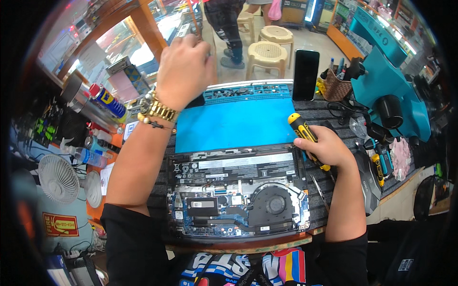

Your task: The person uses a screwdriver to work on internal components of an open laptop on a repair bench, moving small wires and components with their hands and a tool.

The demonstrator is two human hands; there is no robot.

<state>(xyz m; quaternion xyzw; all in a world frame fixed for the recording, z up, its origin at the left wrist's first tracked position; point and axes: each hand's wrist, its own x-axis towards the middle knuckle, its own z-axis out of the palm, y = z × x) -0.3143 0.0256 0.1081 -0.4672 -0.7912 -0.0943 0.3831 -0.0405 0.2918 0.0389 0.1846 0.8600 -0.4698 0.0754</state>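
An opened laptop (226, 209) lies bottom side up before me, showing its battery, circuit board and fan. Beyond it is a blue silicone mat (231, 124) with small parts in its far compartments. My left hand (186, 71) is raised over that mat's far left corner, fingers curled; whatever they hold, if anything, is hidden. My right hand (327, 148) grips a yellow-and-black screwdriver (298, 126) beside the laptop's upper right corner. Thin tweezers (319, 190) lie to the right of the laptop.
A standing phone (305, 75), pen basket (338, 86) and teal microscope (389, 86) are at the right. A spray can (107, 102), bottles and a fan (59, 178) line the left. Beyond the bench are plastic stools (267, 57) and a standing person (226, 33).
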